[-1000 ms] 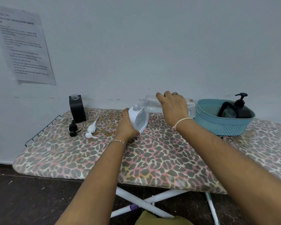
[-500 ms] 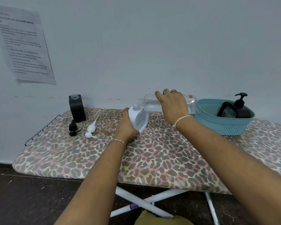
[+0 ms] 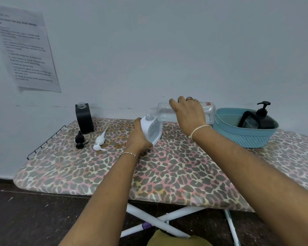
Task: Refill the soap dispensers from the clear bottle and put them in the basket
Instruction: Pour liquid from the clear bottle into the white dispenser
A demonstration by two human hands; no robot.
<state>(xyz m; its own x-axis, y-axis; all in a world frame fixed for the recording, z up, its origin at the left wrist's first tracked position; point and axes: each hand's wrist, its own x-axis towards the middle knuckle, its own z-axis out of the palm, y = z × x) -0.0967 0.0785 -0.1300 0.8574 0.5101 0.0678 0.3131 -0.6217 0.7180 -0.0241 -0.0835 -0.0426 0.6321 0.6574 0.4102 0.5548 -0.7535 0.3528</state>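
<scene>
Clear bottle [image 3: 164, 112] sideways, right hand [image 3: 188, 114]; rounded white dispenser [image 3: 153, 130], apparently tilted, left hand [image 3: 138, 139].

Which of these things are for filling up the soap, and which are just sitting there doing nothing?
For the job:
clear bottle in the right hand
white dispenser in the left hand
open black dispenser
black pump
white pump
blue basket holding a capped black dispenser

Just there:
paper sheet on the wall
wire rack on the left
</scene>
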